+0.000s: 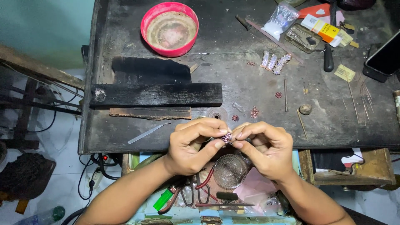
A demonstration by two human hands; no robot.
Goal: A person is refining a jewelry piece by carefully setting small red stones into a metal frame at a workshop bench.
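small pinkish piece (pixel 227 138) mostly hidden by fingers (pixel 208 127)

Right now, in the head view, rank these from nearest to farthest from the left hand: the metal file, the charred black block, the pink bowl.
From the left hand:
1. Metal file, just left, near the bench edge.
2. Charred black block, above it, mid-bench.
3. Pink bowl, at the bench's far side.

Just two bare forearms here, no sleeves, gloves, rings or watch on the left hand (pixel 195 146) or the right hand (pixel 266 148), nails kept short.
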